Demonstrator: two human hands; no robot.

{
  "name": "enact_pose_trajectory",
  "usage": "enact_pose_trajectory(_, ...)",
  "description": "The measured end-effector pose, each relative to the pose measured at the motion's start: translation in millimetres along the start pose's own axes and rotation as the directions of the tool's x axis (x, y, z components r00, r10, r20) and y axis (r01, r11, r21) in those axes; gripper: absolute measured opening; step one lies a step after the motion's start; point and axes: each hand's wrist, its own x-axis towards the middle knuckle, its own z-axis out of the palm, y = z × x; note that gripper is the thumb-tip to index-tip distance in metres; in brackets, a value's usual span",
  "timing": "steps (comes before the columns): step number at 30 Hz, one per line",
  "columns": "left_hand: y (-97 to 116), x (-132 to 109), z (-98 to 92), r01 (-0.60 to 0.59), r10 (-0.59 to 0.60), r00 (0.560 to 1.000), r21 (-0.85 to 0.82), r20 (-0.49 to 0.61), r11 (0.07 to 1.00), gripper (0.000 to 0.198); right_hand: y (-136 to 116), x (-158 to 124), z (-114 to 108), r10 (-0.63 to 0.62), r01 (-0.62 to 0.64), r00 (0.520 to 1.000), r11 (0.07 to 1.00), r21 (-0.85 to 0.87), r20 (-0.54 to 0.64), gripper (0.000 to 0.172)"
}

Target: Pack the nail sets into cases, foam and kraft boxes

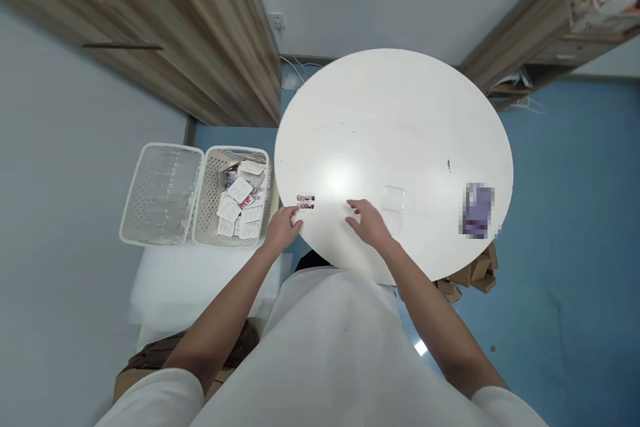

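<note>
On the white round table (400, 107) lies a small set of round dark and pink pieces in two short rows (306, 199); what they are is too small to tell. At its lower left corner, the fingertips of my left hand (281, 231) touch or nearly touch it, with the thumb held apart. My right hand (369, 223) hovers over the table near the middle, its thumb and fingers spread with nothing between them. Just right of that hand rests a clear plastic box (394, 199), its lid seemingly folded open toward me.
Left of the table stands a white lidded basket (199, 207), open, holding several white cards and small packs (240, 188). A blurred purple item (478, 211) lies at the table's right. Cardboard boxes (481, 268) sit below the right edge. A wooden cabinet (210, 20) rises behind the basket.
</note>
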Motion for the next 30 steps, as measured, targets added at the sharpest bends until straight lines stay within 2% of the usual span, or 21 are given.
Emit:
enact_pose_trajectory(2, -12.6, 11.5, -5.8, -0.018, 0.017, 0.999, 0.034, 0.038, 0.999, 0.042, -17.5, 14.7, 26.7, -0.034, 0.054, 0.989, 0.989, -0.136, 0.144, 0.050)
enact_pose_trajectory(5, -16.9, 28.9, -6.6, -0.040, 0.037, 0.999, 0.093, 0.038, 0.995, 0.060, -32.3, 35.4, 57.5, -0.015, 0.068, 0.976, 0.969, -0.236, 0.218, 0.063)
enact_pose_trajectory(7, -14.8, 38.0, -5.1, -0.055, 0.047, 0.997, 0.115, 0.068, 0.992, 0.070, -36.4, 48.4, 70.2, 0.033, 0.024, 0.980, 0.959, -0.281, 0.197, 0.066)
enact_pose_trajectory(9, -12.9, 43.9, -3.6, -0.057, 0.045, 0.995, 0.124, 0.094, 0.991, 0.072, -37.7, 59.5, 77.9, 0.101, -0.043, 0.982, 0.944, -0.326, 0.162, 0.067)
enact_pose_trajectory(13, -14.2, 48.1, -1.5, -0.110, 0.097, 0.987, 0.098, 0.132, 0.989, 0.061, -38.2, 71.7, 85.5, 0.164, -0.096, 0.977, 0.907, -0.410, 0.134, 0.066)
enact_pose_trajectory(17, -15.8, 48.5, 2.8, -0.126, 0.118, 0.988, 0.078, 0.096, 0.989, 0.057, -39.2, 72.9, 90.2, 0.168, -0.111, 0.981, 0.893, -0.436, 0.093, 0.059)
enact_pose_trajectory(22, -13.1, 42.8, 9.7, -0.136, 0.134, 0.990, 0.049, 0.036, 0.989, 0.055, -31.9, 64.8, 94.2, 0.111, -0.094, 0.993, 0.939, -0.330, 0.032, 0.058)
enact_pose_trajectory(26, -8.3, 32.6, 16.2, -0.154, 0.154, 0.988, 0.015, -0.008, 0.988, 0.054, -16.6, 46.8, 94.5, 0.003, 0.001, 0.999, 0.994, -0.107, 0.039, 0.067)
enact_pose_trajectory(30, 4.9, 20.5, 26.1, -0.155, 0.156, 0.988, -0.059, 0.013, 0.986, 0.055, 1.1, 21.6, 88.2, -0.029, 0.028, 1.000, 0.997, 0.067, 0.012, 0.075)
